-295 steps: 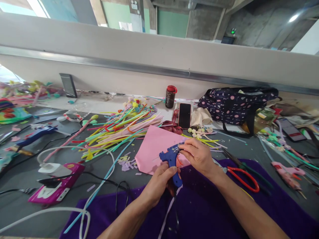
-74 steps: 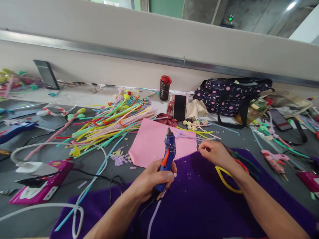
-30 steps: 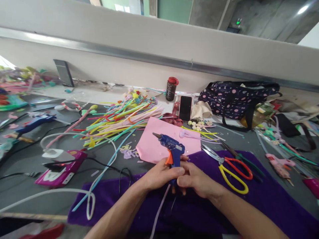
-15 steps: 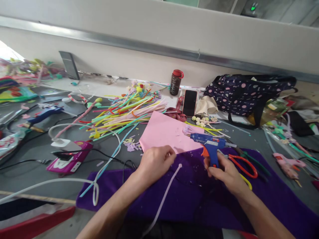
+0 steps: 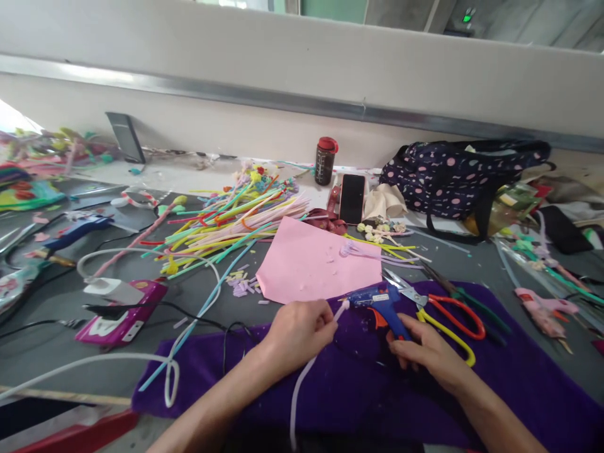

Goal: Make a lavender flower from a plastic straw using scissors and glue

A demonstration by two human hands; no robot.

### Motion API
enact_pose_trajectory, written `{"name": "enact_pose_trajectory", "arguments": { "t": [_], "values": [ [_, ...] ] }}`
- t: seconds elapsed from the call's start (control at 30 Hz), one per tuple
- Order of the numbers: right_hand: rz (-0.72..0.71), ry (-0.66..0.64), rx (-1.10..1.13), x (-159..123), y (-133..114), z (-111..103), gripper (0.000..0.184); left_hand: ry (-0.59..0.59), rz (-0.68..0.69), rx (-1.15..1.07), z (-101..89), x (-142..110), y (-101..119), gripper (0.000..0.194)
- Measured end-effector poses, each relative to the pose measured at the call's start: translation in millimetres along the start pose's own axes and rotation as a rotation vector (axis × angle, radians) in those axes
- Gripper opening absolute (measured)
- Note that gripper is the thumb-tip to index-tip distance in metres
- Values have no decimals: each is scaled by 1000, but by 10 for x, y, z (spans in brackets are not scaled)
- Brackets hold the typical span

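Observation:
My left hand (image 5: 302, 330) is closed in a pinch round a pale lilac pipe cleaner (image 5: 299, 391). Its short upper end sticks out past my fingertips, and its long tail curves down over the purple cloth (image 5: 349, 396). My right hand (image 5: 425, 349) grips a blue hot glue gun (image 5: 384, 303) with an orange trigger. The gun points left, its nozzle at or very near the pipe cleaner's tip; whether they touch I cannot tell. Scissors (image 5: 436, 305) with red and yellow handles lie just beyond my right hand. A pink sheet (image 5: 311, 267) lies behind both hands.
Many coloured pipe cleaners (image 5: 236, 229) are heaped at the back left. A magenta power strip (image 5: 120, 321) with cords lies left. Green-handled pliers (image 5: 472, 302) rest beside the scissors. Behind stand a bottle (image 5: 324, 165), a phone (image 5: 352, 198) and a patterned bag (image 5: 438, 182).
The glue gun has moved left and down to the pipe cleaner's tip, uncovering the scissors. My left hand now has the pipe cleaner, which lay just right of it before. The view has shifted slightly.

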State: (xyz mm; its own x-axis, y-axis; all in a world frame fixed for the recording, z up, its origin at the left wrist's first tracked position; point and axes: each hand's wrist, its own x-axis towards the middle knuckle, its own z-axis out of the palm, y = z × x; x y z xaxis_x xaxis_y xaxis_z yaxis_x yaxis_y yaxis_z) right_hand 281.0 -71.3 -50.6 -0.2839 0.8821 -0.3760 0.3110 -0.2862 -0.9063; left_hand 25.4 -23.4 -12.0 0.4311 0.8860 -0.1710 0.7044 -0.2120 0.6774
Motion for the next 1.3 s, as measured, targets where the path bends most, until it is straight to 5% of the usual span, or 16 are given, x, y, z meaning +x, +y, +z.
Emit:
{"name": "enact_pose_trajectory", "arguments": {
  "t": [0.17, 0.27, 0.7, 0.87, 0.97, 1.1, 1.3],
  "values": [
    [27, 151, -269, 28, 37, 13, 22, 56, -79, -819, -269, 77, 31, 16],
    [-17, 246, -553, 30, 47, 7, 28, 29, -82, -1089, -287, 174, -24, 20],
    [-94, 306, -737, 250, 33, 24, 29, 67, -134, -1310, -121, 320, -347, 18],
    [-294, 528, -971, 281, -133, 15, 33, -49, -149, -1357, -79, 298, -299, 20],
    [-441, 376, -718, 317, -445, 45, 21, -186, -148, -1379, -50, 272, -258, 19],
    [-294, 185, -210, 539, -796, 199, 22, -292, -127, -1350, 5, 245, -214, 17],
    [-235, 87, 66, 759, -823, 332, 15, -287, -125, -1234, 60, 225, -203, 20]
  ]
}}
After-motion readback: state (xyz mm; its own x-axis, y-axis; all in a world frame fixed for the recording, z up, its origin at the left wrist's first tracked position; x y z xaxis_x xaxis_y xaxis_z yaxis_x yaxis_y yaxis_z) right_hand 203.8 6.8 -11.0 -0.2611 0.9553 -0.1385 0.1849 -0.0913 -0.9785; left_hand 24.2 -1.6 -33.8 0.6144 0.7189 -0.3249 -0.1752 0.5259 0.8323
